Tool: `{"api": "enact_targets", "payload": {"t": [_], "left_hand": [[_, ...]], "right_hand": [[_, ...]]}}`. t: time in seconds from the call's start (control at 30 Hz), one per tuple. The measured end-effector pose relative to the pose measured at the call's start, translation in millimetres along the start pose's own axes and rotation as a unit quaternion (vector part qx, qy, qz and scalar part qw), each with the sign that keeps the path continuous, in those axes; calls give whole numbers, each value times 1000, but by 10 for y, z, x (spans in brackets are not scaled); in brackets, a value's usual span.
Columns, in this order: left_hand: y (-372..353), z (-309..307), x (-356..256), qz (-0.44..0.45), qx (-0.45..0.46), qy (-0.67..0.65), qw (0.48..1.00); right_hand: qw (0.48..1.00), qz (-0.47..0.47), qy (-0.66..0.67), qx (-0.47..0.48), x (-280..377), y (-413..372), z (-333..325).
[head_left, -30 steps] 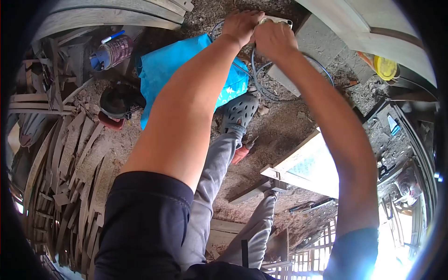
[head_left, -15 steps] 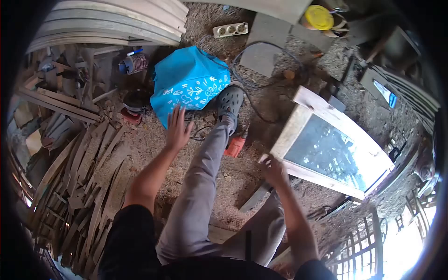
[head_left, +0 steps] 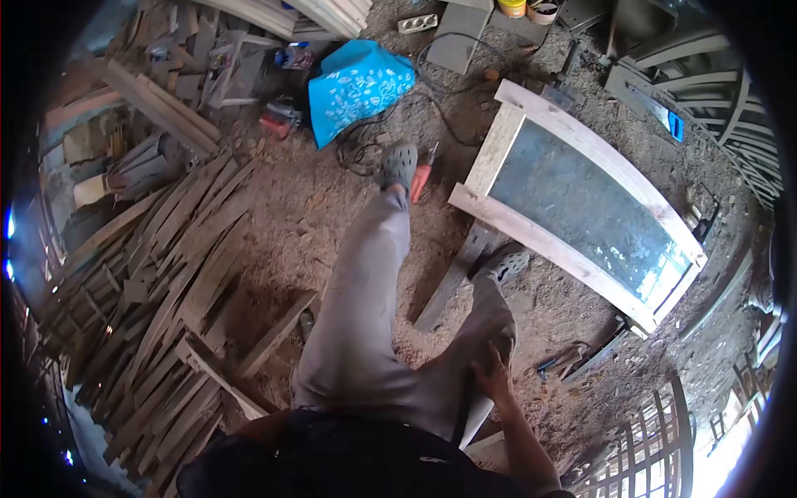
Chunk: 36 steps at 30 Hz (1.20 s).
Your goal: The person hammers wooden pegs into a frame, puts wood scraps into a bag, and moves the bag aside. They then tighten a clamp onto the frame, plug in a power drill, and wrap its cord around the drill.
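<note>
My right hand (head_left: 496,378) rests on my right thigh, its fingers spread and nothing held. My left hand is out of view; only a bit of that arm shows by my dark shirt. To the right lies a wooden frame (head_left: 548,220) around a dark, reflective glass-like panel (head_left: 573,195), with an end of one rail near my right shoe. A red power drill (head_left: 421,181) is on the ground beside my left shoe. Beyond that shoe sits a bright blue cloth or bag (head_left: 361,90) with white printed leaves, covering whatever is under it.
Long wooden strips (head_left: 166,274) are heaped on the left. A power strip (head_left: 418,23), looping dark cable (head_left: 452,129) and yellow bucket (head_left: 512,8) are at the back. A blue-handled saw (head_left: 674,124) lies far right. Hand tools (head_left: 569,358) lie below the frame.
My right hand has left the frame's corner for my thigh. My left hand has withdrawn from beside the blue cloth and out of view. The camera view has shifted, showing more floor near me.
</note>
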<state>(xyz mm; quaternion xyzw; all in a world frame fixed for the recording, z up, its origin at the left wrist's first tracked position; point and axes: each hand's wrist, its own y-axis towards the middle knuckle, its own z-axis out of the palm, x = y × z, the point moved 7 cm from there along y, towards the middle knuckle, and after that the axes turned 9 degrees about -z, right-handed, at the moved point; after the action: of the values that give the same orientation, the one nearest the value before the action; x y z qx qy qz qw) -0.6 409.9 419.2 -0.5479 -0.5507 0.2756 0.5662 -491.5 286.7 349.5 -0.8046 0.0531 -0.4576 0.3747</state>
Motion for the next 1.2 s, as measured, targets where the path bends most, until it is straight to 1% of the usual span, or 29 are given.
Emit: {"api": "enact_targets", "payload": {"t": [0.07,0.1,0.17,0.2,0.27,0.33,0.4,0.43,0.47,0.5,0.53,0.57,0.6,0.63,0.67,0.7,0.73,0.77,0.8,0.83,0.87,0.9,0.93,0.97,1.0,1.07,1.1,1.17,1.2], "left_hand": [[-119,194,20,5,15,-61,998],[-181,268,32,5,21,-86,996],[-283,354,75,0,34,-127,991],[-326,364,84,-6,42,-145,989],[-347,370,145,-20,57,-178,982],[-326,359,273,-46,75,-211,974],[-258,303,376,-77,93,-238,964],[-198,245,432,-93,101,-252,958],[-148,175,492,-109,107,-268,951],[-65,88,538,-123,113,-282,945],[9,-24,597,-140,116,-292,939],[79,-124,671,-155,120,-301,933],[177,-225,723,-165,124,-309,928],[326,-314,789,-165,139,-318,923],[471,-403,855,-164,154,-328,918],[608,-517,794,-88,136,-332,929],[628,-603,698,-68,128,-347,926],[646,-689,601,-48,119,-362,923],[671,-748,590,-57,125,-362,922],[680,-803,611,-67,124,-383,913],[695,-829,668,-75,122,-407,902],[745,-842,748,-80,129,-413,898],[807,-846,799,-66,155,-420,892],[855,-846,809,-50,181,-426,885],[916,-824,814,-46,184,-429,883],[993,-988,633,74,45,-334,939],[1057,-968,539,81,50,-339,936],[1088,-1117,207,158,-102,-283,941],[971,-1200,-165,243,-158,-173,941]], "right_hand": [[998,22,-53,-22,-121,55,139],[998,18,-53,-17,-240,116,255],[995,60,-69,-34,-649,305,479],[996,58,-67,-33,-820,445,518],[990,111,-36,80,-1172,785,736],[989,84,-120,23,-1009,1366,802],[994,-19,-110,3,-627,2133,1058],[988,-102,-85,-77,-456,2544,1266],[998,-46,-48,-11,-184,3013,1449],[994,-89,11,-56,-73,3433,1689],[994,-87,42,-55,-57,3900,1960],[979,-150,-51,-126,-274,4405,2388],[994,-31,3,-106,35,4635,2387],[978,-23,-118,-170,-2,4981,2633],[944,-18,-235,-232,-47,5338,2862],[926,2,-295,-236,-93,5716,3032],[905,23,-354,-234,-142,5962,3217],[905,27,-359,-228,-50,6059,3297],[926,96,-257,-257,90,6068,3168],[932,163,-153,-284,121,6045,3128],[933,165,-163,-277,104,6095,3196],[925,205,-148,-285,60,6125,3180],[915,241,-132,-297,18,6170,3128],[916,183,-144,-327,27,6190,3071],[915,177,-148,-330,-16,6183,3020],[938,112,-69,-320,187,5842,2839],[953,87,-33,-287,229,5707,2737],[964,-13,128,-231,430,5317,2541],[971,9,50,-232,608,5064,2430]]}}
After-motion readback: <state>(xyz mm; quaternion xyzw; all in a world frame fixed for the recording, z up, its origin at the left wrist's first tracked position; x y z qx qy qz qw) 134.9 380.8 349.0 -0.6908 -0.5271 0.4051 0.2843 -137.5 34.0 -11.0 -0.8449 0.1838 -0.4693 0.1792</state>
